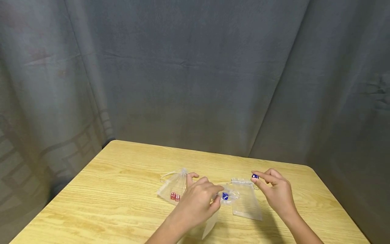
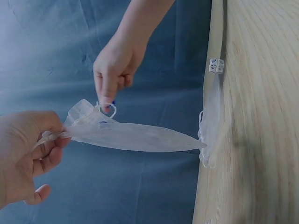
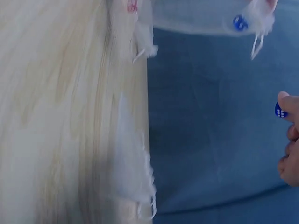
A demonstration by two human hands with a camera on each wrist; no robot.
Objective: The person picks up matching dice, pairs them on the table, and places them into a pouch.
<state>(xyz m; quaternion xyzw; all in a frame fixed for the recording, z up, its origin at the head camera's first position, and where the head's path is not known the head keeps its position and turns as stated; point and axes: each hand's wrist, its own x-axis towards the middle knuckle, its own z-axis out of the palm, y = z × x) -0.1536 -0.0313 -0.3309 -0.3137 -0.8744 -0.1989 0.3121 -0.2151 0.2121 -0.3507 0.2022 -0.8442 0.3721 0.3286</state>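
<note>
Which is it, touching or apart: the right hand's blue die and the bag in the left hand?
Apart. The right wrist view shows open space between the pinched blue die and the raised bag.

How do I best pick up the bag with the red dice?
I'd pinch the gathered neck, coming from above on the left: the bag narrows there, the red dice lie toward the wider end, and the left hand crowds the right side.
</note>
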